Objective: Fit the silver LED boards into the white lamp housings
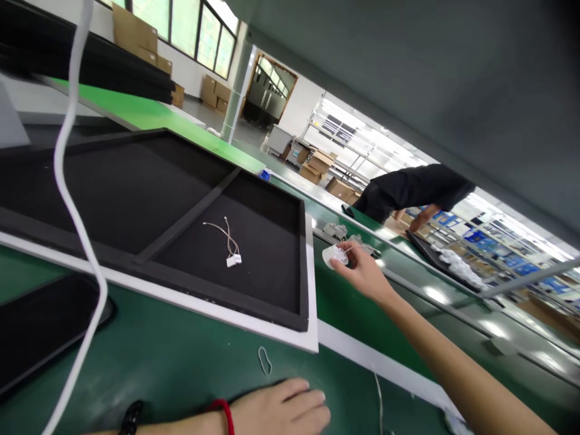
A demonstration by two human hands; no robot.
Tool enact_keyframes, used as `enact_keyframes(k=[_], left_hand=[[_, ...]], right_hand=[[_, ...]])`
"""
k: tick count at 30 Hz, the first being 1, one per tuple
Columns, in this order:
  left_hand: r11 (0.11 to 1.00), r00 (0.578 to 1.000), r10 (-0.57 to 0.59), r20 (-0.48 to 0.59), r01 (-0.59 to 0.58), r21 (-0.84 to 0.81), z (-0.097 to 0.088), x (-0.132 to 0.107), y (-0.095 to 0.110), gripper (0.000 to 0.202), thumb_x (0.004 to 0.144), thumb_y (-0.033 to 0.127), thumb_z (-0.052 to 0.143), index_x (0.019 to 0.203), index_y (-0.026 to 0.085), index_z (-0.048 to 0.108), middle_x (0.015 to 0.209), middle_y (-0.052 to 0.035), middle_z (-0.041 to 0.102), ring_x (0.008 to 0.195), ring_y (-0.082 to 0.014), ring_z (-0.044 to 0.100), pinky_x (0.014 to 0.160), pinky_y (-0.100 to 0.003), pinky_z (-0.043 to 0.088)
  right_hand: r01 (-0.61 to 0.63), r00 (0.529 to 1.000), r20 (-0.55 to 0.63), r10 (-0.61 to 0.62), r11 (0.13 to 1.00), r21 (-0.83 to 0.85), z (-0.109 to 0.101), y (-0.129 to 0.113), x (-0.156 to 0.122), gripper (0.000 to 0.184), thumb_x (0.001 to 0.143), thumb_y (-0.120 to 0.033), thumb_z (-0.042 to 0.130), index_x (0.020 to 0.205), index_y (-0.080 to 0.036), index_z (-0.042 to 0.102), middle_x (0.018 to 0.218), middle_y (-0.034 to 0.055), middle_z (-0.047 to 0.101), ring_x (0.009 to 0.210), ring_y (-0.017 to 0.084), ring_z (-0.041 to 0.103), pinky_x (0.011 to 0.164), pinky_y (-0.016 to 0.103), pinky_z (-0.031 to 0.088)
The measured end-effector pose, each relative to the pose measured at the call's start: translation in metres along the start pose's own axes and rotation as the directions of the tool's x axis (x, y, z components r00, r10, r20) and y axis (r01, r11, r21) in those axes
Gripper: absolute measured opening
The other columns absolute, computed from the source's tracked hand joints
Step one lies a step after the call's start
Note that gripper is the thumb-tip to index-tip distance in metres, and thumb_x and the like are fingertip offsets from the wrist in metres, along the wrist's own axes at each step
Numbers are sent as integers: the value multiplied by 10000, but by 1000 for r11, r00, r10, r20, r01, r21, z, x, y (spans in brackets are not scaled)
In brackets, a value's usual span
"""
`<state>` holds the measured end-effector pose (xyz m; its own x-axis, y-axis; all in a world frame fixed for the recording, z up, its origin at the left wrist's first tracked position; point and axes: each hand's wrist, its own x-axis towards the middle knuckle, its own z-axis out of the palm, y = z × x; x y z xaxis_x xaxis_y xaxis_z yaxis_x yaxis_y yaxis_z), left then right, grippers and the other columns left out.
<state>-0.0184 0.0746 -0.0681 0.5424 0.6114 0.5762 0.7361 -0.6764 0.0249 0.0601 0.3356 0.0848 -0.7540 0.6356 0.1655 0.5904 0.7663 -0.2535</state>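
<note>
My right hand (363,273) is closed around a white round plastic piece (330,257) with a thin white cable, just beyond the right edge of the black-lined tray (304,266). Palm down, my left hand (281,409) lies flat on the green table (190,362), its fingers stretched out and nothing in it. Two small white connectors with thin wires (234,260) lie in the tray's right compartment. Between the tray and my left hand is a small pale loop (264,360).
A white cable (67,181) hangs at the left, in front of a black phone-like slab (49,320). Small white parts (336,230) sit past my right hand. Overhead is a grey panel (408,72). Another person (412,190) in dark clothes bends over a far table.
</note>
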Motion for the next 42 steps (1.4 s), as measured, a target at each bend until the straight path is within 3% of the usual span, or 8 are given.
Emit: enact_keyframes(k=[5,11,15,20,24,30,38,42], left_hand=[[999,994,45,-101,-47,-17,-50,6,11,196,971,206,774,820,199,649,915,-2,700,822,-171,622,701,-318,518],[994,983,74,-167,-86,-67,-72,16,9,168,903,195,731,803,201,595,830,-5,633,747,-181,568,713,-338,506],[992,984,69,-163,-85,-89,-68,15,9,238,1035,138,529,815,210,586,821,-15,644,735,-197,573,737,-375,493],[991,994,26,-111,-40,-130,-69,11,7,168,1044,128,517,915,216,579,892,-25,674,777,-211,621,771,-391,507],[985,996,-86,-7,84,-152,-70,9,3,126,1087,210,485,1163,186,581,1155,-116,704,1036,-279,700,880,-419,580],[954,987,-73,141,110,-278,-73,5,0,570,1080,197,452,1633,116,337,1691,-203,432,1542,-306,489,1266,-442,484],[937,984,-33,173,91,-338,-74,9,-6,513,1109,168,415,1616,158,338,1482,-139,655,1364,-220,650,1166,-323,552],[950,980,-109,167,152,-272,-71,9,-5,402,1198,342,334,1543,165,441,1361,-102,696,1244,-232,682,1068,-330,545]], right_hand=[[130,986,104,-131,991,18,-22,-42,-127,322,927,-441,672,1182,-246,701,1093,85,793,844,270,757,767,416,606],[114,992,56,-112,993,-41,8,-78,-222,221,872,-300,788,1067,-219,726,963,100,805,870,368,782,762,501,599],[50,998,22,-51,997,57,31,-86,-238,233,920,-302,787,1129,-224,719,1036,76,808,885,308,782,758,449,616],[55,998,13,-64,937,344,32,-83,-249,260,1007,-282,738,1261,-246,695,1225,79,783,1104,262,778,893,409,657],[116,993,-39,-110,927,357,25,-77,-258,187,1080,-203,619,1236,-233,716,1364,125,713,1075,242,782,852,380,678],[343,937,-134,-322,920,188,25,-78,-256,188,1103,-266,588,1145,-176,749,1357,183,711,1245,305,687,986,459,630],[358,917,-217,-335,930,78,38,-84,-255,227,1089,-147,542,1109,-189,764,1013,99,711,934,227,625,882,366,578],[394,906,-195,-375,917,69,35,-84,-253,397,1151,-130,407,1055,-181,789,1048,116,747,954,214,655,891,357,569]])
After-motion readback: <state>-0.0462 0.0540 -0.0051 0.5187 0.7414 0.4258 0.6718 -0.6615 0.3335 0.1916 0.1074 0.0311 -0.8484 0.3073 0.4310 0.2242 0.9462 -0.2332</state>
